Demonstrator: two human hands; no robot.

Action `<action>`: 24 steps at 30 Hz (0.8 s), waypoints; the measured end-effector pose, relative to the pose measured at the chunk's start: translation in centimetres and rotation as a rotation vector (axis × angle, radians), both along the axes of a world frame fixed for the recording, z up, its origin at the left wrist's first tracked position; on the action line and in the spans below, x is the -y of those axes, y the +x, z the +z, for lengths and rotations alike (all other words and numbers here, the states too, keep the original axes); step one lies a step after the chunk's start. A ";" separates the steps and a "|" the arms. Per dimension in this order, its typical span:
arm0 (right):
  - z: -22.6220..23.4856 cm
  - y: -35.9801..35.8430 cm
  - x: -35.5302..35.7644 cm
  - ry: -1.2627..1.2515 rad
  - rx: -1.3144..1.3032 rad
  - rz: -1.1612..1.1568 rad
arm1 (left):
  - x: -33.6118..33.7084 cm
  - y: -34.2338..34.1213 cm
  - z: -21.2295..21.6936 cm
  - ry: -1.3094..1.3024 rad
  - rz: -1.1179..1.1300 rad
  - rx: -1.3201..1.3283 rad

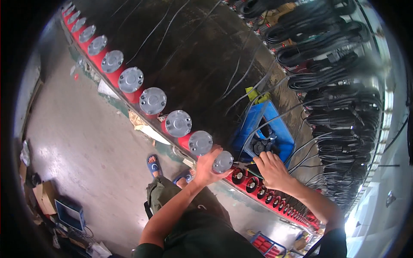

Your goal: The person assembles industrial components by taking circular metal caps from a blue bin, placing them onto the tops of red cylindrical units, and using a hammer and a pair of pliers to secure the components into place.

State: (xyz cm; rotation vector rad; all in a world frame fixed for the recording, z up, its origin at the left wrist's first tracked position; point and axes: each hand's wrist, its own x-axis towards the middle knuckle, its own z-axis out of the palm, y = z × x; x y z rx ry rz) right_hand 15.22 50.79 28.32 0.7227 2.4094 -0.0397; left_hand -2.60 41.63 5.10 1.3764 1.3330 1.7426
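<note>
1. As the row of red cylinders (186,142) runs along the edge of the dark surface (189,64), we see the capped ones to the left wearing grey round covers (152,101), and open ones (251,184) to the right showing their dark insides.
2. Our left hand (206,167) has its grip wrapped around the newest grey cover (223,162), which sits on the cylinder at the boundary between capped and uncapped.
3. Our right hand (271,168) rests just beside it, grip clenched on a thin tool (241,164) whose tip points at that cover; what kind of tool we cannot tell.
4. We judge the step in hand to be fastening this cover.
5. The next move calls for a steady cover and a well-aligned tool tip.
6. A blue bin (266,124) of parts lies near, beyond the right hand.
</note>
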 end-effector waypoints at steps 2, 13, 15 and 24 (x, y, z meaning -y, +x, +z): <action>0.2 -0.8 -1.2 -0.003 0.045 0.067 | -0.1 -0.2 0.0 -0.034 -0.005 0.013; 2.0 -4.7 -5.4 -0.163 0.269 0.180 | -0.6 -1.1 0.6 -0.019 0.035 0.004; 1.9 -4.6 -5.5 -0.156 0.297 0.228 | -0.6 -1.1 0.6 -0.044 -0.019 0.016; 2.4 -5.0 -5.2 -0.172 0.269 0.288 | -0.7 -1.1 0.5 -0.043 -0.016 0.014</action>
